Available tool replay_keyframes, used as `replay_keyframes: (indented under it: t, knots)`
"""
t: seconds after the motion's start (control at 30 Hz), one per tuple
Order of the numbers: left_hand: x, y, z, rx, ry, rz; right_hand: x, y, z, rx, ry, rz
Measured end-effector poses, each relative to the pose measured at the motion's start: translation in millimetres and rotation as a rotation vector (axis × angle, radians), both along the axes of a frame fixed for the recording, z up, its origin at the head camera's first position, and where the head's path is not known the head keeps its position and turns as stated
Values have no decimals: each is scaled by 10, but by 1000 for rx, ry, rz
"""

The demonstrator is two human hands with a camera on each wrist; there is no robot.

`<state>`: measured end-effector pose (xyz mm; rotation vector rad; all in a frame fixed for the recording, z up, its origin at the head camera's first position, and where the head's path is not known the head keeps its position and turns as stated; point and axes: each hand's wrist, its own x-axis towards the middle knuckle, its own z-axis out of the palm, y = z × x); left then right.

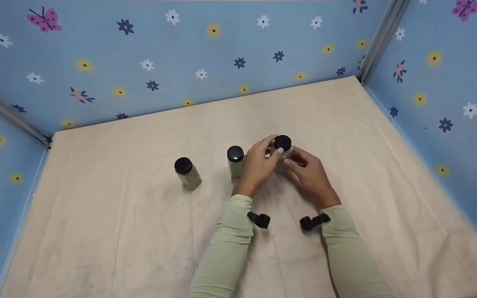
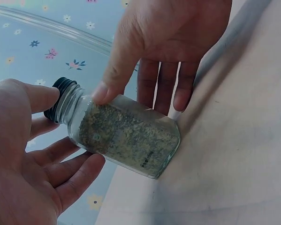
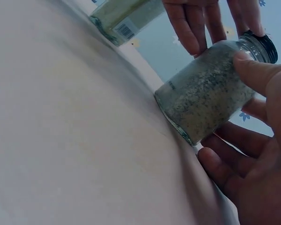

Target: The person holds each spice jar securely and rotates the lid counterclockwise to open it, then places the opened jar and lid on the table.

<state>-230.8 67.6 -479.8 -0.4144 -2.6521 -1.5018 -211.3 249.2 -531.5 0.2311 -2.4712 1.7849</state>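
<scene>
"Around the upper half of the glass bottle (image 2: 131, 136), how does the grip stand?"

"Narrow, holding from both sides. The left hand (image 1: 259, 161) has its thumb on the black lid (image 3: 268, 47), fingers curled round the far side; the right hand (image 1: 311, 174) sets its thumb on the glass shoulder, fingers behind. The base seems to meet the cloth-covered counter (image 1: 118, 207), though I can't tell whether it sits flat."

"What might go wrong?"

"Ribbed neck shows below the lid. If the lid is poorly seated and takes the weight alone, I'd expect it to come away and the speckled flakes (image 2: 126, 124) to spill. Smooth glass could also slide under the right thumb, since that presses on a curved shoulder."

"Anything nearby at risk?"

"Perhaps the middle bottle (image 1: 235, 166), just beside the left hand; a leftward swing of the wrist could topple it. The leftmost bottle (image 1: 189, 176) looks safer, standing farther off."

"And the pose?"

"Hands facing each other across the glass, wrists well apart. The left forearm slants up and rightward, the right one up and leftward, each sleeve carrying a black wrist camera (image 1: 259, 219) on its inner side."
</scene>
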Motion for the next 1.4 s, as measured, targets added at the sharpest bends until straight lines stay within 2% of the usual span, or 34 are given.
replay_keyframes:
  t: [0.23,0.6,0.77,0.87,1.0,1.17,1.27,1.4]
  knots:
    - [5,-15,-2,34,28,8,-18,6,11,10,-31,-20]
    - [27,-8,-3,58,34,21,-24,-31,-2,-65,-18,-54]
    - [47,-15,-40,74,30,13,-1,-39,-12,-41,-38,-72]
    - [64,-35,-76,106,15,-5,102,-90,108,-22,-52,-75]
    - [107,-81,-128,130,-6,9,222,-161,245,7,-57,-54]
    - [100,-103,-121,139,12,67,52,-143,32,4,-38,-35]
    - [83,-66,-85,99,11,96,-30,-98,-47,-4,-21,-14]
    - [70,69,-63,21,-3,59,-25,57,-56,1,-4,-22]
